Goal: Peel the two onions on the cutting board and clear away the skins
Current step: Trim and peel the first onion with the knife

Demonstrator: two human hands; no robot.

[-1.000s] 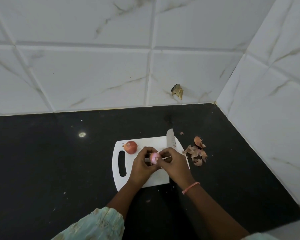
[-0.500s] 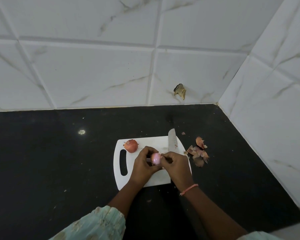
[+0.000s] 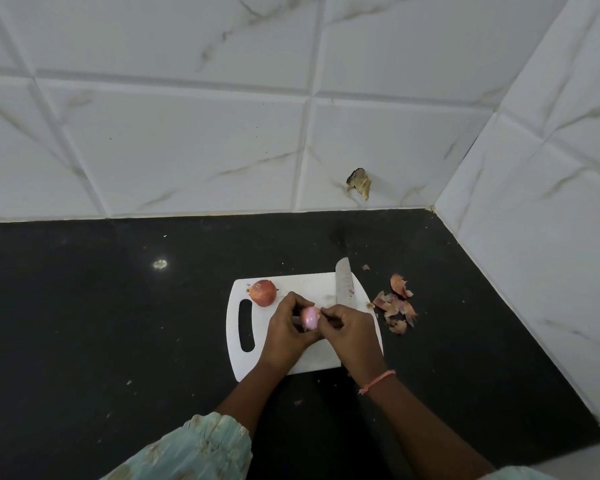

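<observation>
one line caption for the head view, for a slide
Both hands, left and right, peel a pink onion over the white cutting board.

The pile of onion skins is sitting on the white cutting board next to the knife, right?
Not quite. In the head view the pile of dry brown onion skins lies on the black countertop, just right of the white plastic cutting board. The steel-bladed knife does rest on it.

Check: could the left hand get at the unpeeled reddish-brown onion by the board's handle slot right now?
Probably not yet: the left hand holds the peeled pink onion. The unpeeled reddish-brown onion lies near, unblocked.
</observation>
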